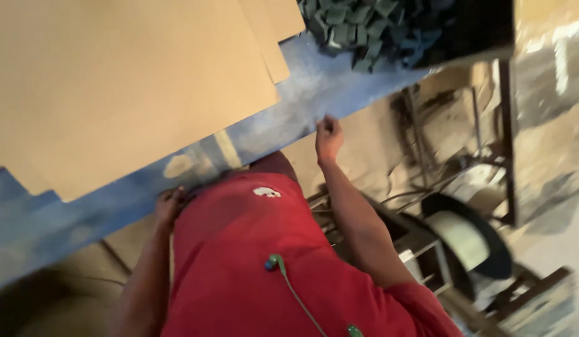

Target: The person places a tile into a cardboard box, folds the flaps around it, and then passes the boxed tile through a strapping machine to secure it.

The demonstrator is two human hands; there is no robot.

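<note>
I see the blue desk (314, 93) running slantwise across the view, and most of its far left part is covered by big cardboard sheets (127, 81) stacked loosely, edges staggered. I judge that any shove at the desk edge could slide the top sheet off toward me. At the far right a heap of dark green blocks (358, 28) sits near the edge; a knock might spill some onto the floor. Below right stands a spool (467, 240) among wires, a tripping risk. My right hand (328, 136) is curled closed on the near desk edge; my left hand (169, 205) grips that edge too, fingers bent, just below the sheets.
</note>
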